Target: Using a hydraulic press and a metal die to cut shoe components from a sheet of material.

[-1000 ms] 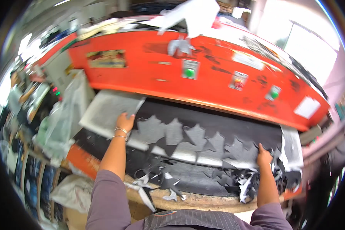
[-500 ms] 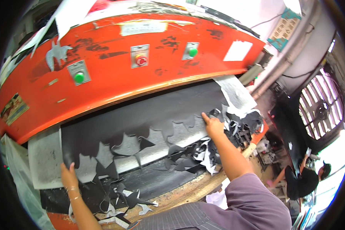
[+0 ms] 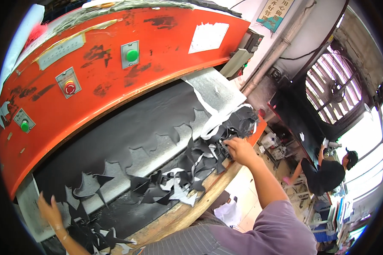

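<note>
A large black sheet (image 3: 127, 114), leather-like with a jagged cut lower edge, lies over a pale board (image 3: 136, 172) beneath the press. My left hand (image 3: 50, 211) is at the sheet's left end, by the board's left part, its fingers spread and holding nothing. At the right, my right hand (image 3: 240, 151) has its fingers curled into a heap of black scraps (image 3: 238, 121); its fingertips are partly lost among the dark pieces. Pointed black and grey offcuts (image 3: 181, 185) lie along the board's front edge. A white strip (image 3: 212, 125) trails beside the heap.
The orange press (image 3: 98, 80) spans the back, with a red knob (image 3: 70, 88) and green buttons (image 3: 132, 55). A worn wooden ledge (image 3: 170, 223) runs along the front. To the right, a person in black (image 3: 332, 176) sits at a dark table; a large fan (image 3: 336, 89) stands behind.
The view has swung right. My right hand has left the sheet's jagged edge and gone right into the scrap heap. My left hand stays near the sheet's left end, fingers now more spread.
</note>
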### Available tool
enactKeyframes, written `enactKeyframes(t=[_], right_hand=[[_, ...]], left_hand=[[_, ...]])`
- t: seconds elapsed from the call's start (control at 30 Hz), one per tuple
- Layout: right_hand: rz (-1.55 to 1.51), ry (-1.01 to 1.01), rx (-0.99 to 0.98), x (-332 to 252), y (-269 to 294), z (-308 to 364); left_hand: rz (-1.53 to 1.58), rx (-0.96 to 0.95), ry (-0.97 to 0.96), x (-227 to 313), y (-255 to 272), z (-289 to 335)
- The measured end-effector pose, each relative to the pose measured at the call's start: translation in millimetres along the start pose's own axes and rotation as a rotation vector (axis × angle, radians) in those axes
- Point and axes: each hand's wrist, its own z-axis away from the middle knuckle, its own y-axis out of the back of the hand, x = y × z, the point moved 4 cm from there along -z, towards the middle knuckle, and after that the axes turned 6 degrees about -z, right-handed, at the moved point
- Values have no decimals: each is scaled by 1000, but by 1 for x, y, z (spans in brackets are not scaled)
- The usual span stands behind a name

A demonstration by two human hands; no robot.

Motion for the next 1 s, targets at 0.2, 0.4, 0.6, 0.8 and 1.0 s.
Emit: enactKeyframes(t=[0.2,0.4,0.6,0.8,1.0], right_hand=[[171,527,-180,62,-36,-58],[40,954,-238,41,-21,-58],[-162,873,-399,49,41,-44],[-576,509,-125,13,31,-123],[-447,109,172,-21,-62,-176]], left_hand=[[370,-166,-332,296,-11,-12],[300,-627,-474,517,-40,50],[241,-563,-741,575,-13,156],[407,-785,-748,547,15,204],[688,-501,-441,530,24,139]])
